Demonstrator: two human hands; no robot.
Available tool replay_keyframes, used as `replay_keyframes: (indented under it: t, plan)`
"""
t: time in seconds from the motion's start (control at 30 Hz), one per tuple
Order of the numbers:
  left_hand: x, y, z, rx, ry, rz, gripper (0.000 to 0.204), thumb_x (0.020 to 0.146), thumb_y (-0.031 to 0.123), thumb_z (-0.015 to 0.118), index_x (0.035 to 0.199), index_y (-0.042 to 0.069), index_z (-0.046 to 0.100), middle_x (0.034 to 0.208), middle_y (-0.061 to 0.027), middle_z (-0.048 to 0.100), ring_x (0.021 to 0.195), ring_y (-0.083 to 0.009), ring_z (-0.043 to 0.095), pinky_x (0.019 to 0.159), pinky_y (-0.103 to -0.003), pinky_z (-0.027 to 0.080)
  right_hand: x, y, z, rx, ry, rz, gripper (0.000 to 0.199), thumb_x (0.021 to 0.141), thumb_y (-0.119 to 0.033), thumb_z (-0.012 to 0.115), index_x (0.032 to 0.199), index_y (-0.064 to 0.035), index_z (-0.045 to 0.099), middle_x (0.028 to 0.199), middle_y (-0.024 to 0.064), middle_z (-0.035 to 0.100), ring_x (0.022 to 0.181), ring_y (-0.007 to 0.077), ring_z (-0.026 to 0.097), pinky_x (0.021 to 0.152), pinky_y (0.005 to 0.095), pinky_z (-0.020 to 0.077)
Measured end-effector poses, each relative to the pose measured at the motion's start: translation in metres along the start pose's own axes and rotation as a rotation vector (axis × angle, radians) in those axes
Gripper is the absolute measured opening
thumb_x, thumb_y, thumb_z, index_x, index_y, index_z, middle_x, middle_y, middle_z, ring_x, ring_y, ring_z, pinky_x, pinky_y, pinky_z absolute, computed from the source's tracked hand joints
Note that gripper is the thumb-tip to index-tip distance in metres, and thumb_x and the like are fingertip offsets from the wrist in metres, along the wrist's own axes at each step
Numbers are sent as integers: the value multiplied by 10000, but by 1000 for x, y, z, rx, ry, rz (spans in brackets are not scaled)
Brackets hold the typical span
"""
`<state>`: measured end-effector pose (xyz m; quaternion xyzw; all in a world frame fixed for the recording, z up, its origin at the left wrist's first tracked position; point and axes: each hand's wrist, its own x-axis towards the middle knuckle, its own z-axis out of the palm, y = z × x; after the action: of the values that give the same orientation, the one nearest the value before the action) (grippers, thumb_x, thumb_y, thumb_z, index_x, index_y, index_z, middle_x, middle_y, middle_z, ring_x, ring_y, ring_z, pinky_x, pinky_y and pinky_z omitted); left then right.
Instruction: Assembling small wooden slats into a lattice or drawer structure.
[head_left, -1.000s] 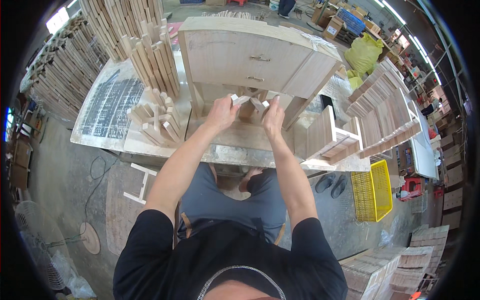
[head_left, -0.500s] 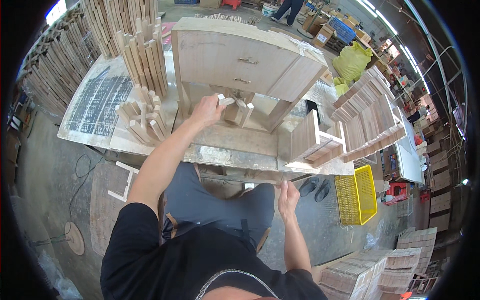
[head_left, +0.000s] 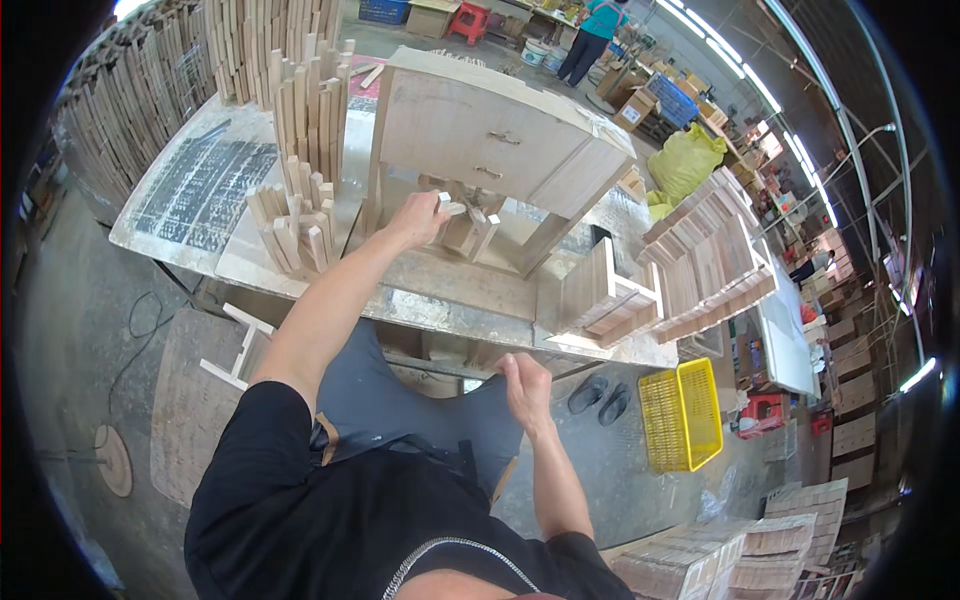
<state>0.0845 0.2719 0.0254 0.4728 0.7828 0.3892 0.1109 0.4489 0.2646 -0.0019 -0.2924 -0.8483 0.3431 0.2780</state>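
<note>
My left hand [head_left: 417,217] reaches onto the workbench [head_left: 455,290] and grips a small pale wooden piece [head_left: 452,208] in front of a raw wooden cabinet [head_left: 480,135] with two drawer pulls. More small wooden blocks [head_left: 476,232] stand under the cabinet's front. My right hand [head_left: 525,385] hangs below the bench edge over my lap, fingers loosely curled, with nothing seen in it. My dark trousers and black shirt fill the lower middle.
Upright wooden sticks [head_left: 300,205] crowd the bench's left; an open wooden drawer box [head_left: 605,300] and stacked slats [head_left: 715,260] sit at the right. A yellow crate [head_left: 680,415] and sandals [head_left: 600,397] lie on the floor. A person [head_left: 597,28] stands far behind.
My right hand left the wooden pieces on the bench and dropped down below the bench edge toward my lap. My left hand stayed at the small wooden piece.
</note>
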Motion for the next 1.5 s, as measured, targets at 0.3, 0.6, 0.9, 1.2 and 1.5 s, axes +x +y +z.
replay_keyframes:
  t: [0.3, 0.6, 0.9, 1.2, 1.5]
  plan:
    - [-31, -22, -18, -96, 26, 147, 264, 904, 190, 710, 994, -45, 630, 896, -251, 673, 881, -440, 651, 772, -471, 502, -19, -11, -21, -134, -47, -59, 132, 955, -108, 663, 943, 15, 709, 861, 191, 686, 763, 344, 676, 725, 399, 530]
    - [-138, -2, -90, -576, -344, -62, 259, 985, 233, 663, 1035, -20, 668, 905, -129, 749, 773, -210, 729, 602, -314, 556, 87, -62, -11, -642, -133, -732, 543, 795, -15, 694, 1327, -108, 636, 1413, 166, 517, 1191, 359, 558, 959, 428, 520]
    - [-220, -60, -158, -368, 537, -238, 598, 895, 379, 780, 1208, -100, 606, 1042, -216, 710, 919, -280, 721, 807, -373, 596, 159, -136, 77, 53, -1, -805, 336, 843, -48, 807, 1149, -1, 677, 1087, 135, 726, 1010, 307, 706, 885, 386, 557]
    - [-180, -135, -113, -13, 656, -413, 912, 672, 329, 894, 1381, -69, 480, 1261, -268, 613, 1182, -395, 619, 1017, -440, 503, 296, -220, 168, 284, -470, -493, 193, 925, -109, 753, 1070, -19, 662, 876, 19, 694, 787, 66, 603, 707, 250, 490]
    - [-188, -142, -122, -50, 609, -340, 882, 676, 328, 883, 1371, -53, 496, 1263, -246, 624, 1168, -386, 629, 1004, -435, 509, 325, -208, 179, 294, -669, -406, 163, 927, -110, 742, 1037, -16, 667, 873, 14, 689, 787, 105, 615, 720, 292, 499]
